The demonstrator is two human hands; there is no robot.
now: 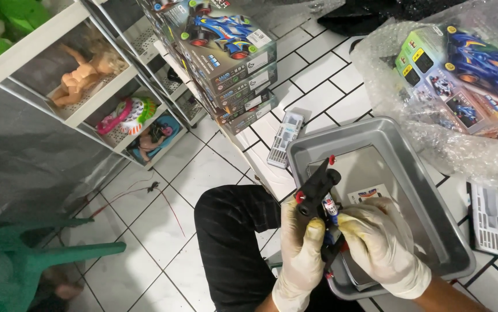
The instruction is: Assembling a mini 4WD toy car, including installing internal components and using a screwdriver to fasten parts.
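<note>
My left hand (302,254) and my right hand (384,245), both in whitish gloves, hold a black toy car chassis (318,186) with small red parts over a grey metal tray (428,190). The left hand grips the chassis from below. The right hand presses a small tube-like thing with a blue and white label (330,208) against it; what exactly it is I cannot tell. A small printed sticker sheet (370,193) lies in the tray beside my right hand. My knee in black trousers (231,231) is under the left hand.
A stack of boxed toy cars (226,58) stands at the back. Another toy car box in bubble wrap (463,81) lies right of the tray. White plastic parts (283,138) (487,218) lie on the tiled floor. A white shelf with toys (87,86) and a green plastic chair (29,254) are left.
</note>
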